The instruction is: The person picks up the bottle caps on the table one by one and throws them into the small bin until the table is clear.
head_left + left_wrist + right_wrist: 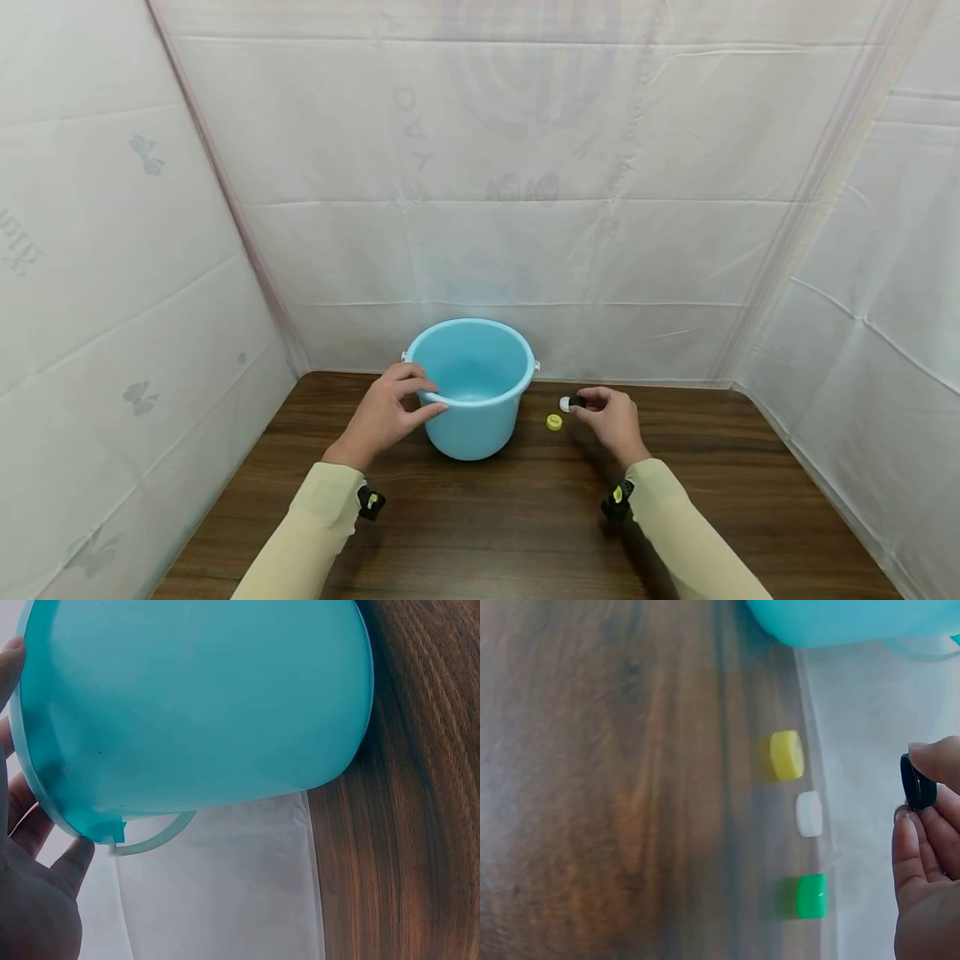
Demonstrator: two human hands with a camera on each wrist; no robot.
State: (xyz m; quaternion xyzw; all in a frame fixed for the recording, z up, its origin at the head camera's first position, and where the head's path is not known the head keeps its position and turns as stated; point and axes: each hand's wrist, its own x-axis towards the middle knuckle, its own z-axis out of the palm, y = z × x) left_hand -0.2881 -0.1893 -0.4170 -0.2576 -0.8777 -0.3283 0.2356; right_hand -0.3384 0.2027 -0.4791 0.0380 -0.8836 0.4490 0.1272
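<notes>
Wood-grain table (480, 533) amid white sheeting (525, 258), bucket rim (480, 403) in left hand (382, 417), black cap (922, 787) in right hand (617, 421)

Both forearms (303, 533) reach forward, well apart; the left hand (384, 415) curves, thumb and fingers parted; the right hand (613, 420) pinches with thumb and fingertips.

I see a dark brown tabletop (465, 542), its wood grain running crosswise, with pale creased sheeting on three sides: a back sheet (330, 125) carrying a faint, purplish curved print (525, 58) and small letters (414, 129), a left sheet (90, 192) dotted with grey-blue bow-like prints (140, 397), and a plainer right sheet (922, 250). A reddish strip (213, 158) lines the back left corner.
</notes>
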